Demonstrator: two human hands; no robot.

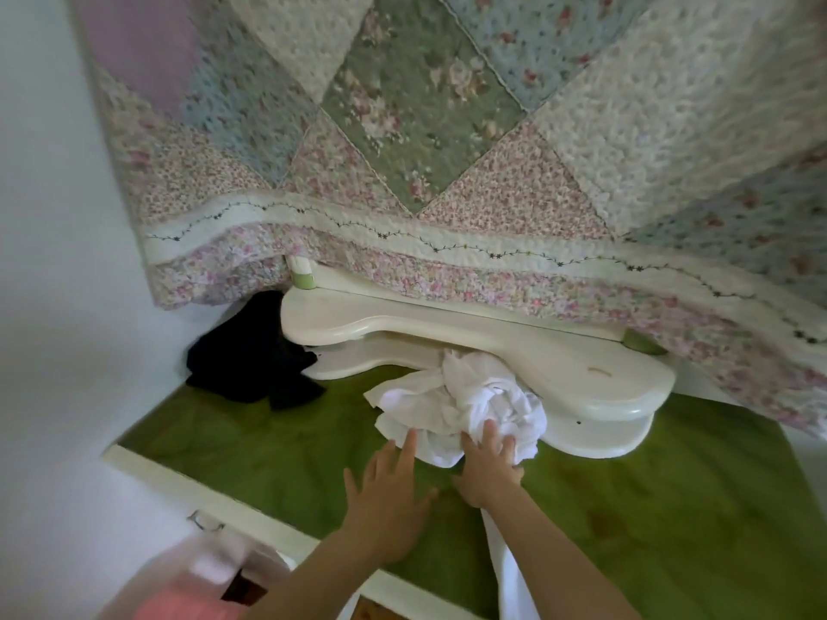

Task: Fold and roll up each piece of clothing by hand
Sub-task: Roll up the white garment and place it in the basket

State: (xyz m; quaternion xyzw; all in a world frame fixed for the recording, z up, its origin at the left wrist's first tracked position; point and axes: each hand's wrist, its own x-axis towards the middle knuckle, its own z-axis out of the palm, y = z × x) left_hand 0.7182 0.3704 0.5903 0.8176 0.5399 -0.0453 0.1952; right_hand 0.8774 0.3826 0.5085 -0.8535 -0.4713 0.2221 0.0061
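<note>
1. A white cloth (465, 396) lies in a crumpled heap in the middle of the frame. It sits on a green top (649, 507) and leans against a cream shelf (559, 364).
2. One long strip of the white cloth runs from under the right wrist down to the bottom edge of the frame.
3. The left hand (389, 485) is low in the middle. Its fingers are straight and spread. It holds nothing. One fingertip just touches the near edge of the white cloth.
4. The right hand (488, 474) is just beside it, to the right. Its fingers lie spread on the near side of the white cloth and press into it. They are not closed round it.
5. A black cloth (250, 355) lies in a loose heap at the left, well apart from the hands. It touches the left end of the shelf.
6. A flowery quilt (425, 105) fills the upper part of the frame and hangs over the back of the shelf.
7. A blurry pink thing (179, 606) shows at the lower left, below a small metal handle (205, 521).
</note>
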